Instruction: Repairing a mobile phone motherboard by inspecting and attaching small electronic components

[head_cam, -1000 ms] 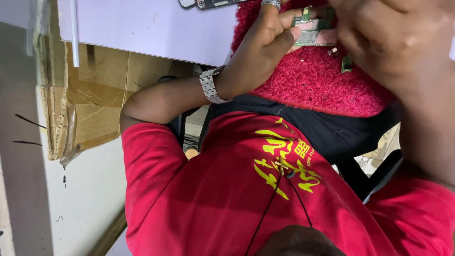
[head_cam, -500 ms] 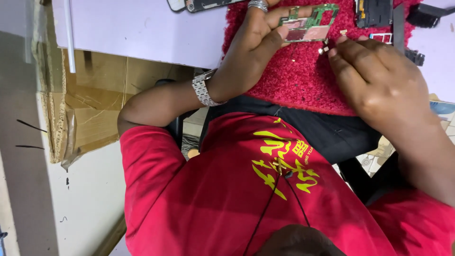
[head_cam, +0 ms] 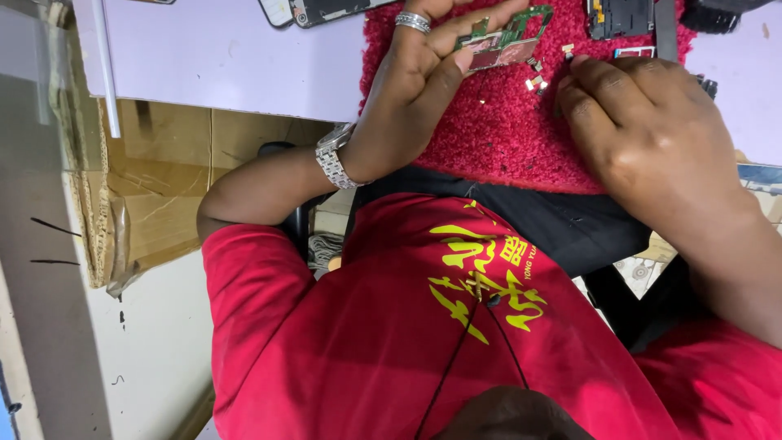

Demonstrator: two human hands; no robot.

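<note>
Pinching a green circuit board (top edge cropped), left hand; right hand's grip unclear.

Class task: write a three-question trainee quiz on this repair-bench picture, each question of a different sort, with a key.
1. True or false: the left hand holds the green circuit board.
2. What does the red mat lie on? A) white table B) cardboard C) floor
3. Fill in: the right hand has its fingertips by some small loose ____.

Key: 1 true; 2 A; 3 parts.
</note>
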